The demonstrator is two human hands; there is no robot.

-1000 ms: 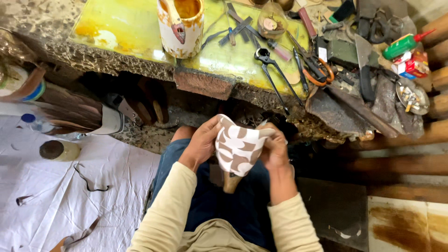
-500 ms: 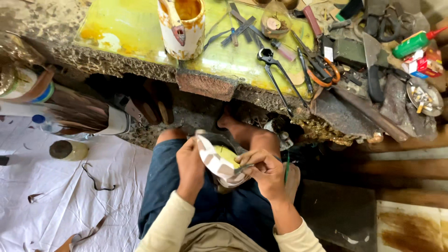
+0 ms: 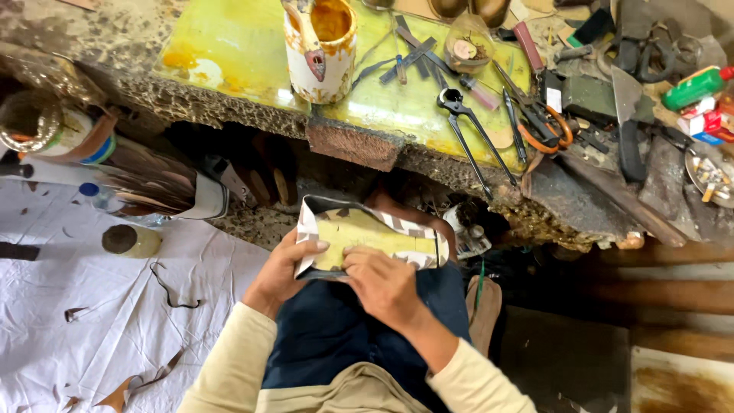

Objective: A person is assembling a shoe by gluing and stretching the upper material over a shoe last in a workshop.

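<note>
1. A white paint-stained tin (image 3: pixel 321 50) smeared with orange-yellow glue is seen up beyond both hands on the workbench, with a stick resting in it; just to its right a small clear dish (image 3: pixel 466 52) holding small round bits can be made out.
2. A shoe upper with a white-and-brown pattern and a yellowish inner sole (image 3: pixel 367 239) is held over the lap, sole side up. It is gripped at its near-left end by the left hand (image 3: pixel 284 271), fingers curled over its edge; the right hand (image 3: pixel 382 284) is laid on its near rim, fingers pressed onto the sole.
3. Whether anything small is pinched under the right fingers cannot be told. The far end of the shoe is partly lost in the shadow under the bench.
4. The bench is topped by a glue-coated yellow slab (image 3: pixel 229 53); black pincers (image 3: pixel 466 130) and orange-handled scissors (image 3: pixel 547 130) are laid beyond the right hand. A white sheet (image 3: pixel 76 306) strewn with leather scraps is spread left of the left hand.
</note>
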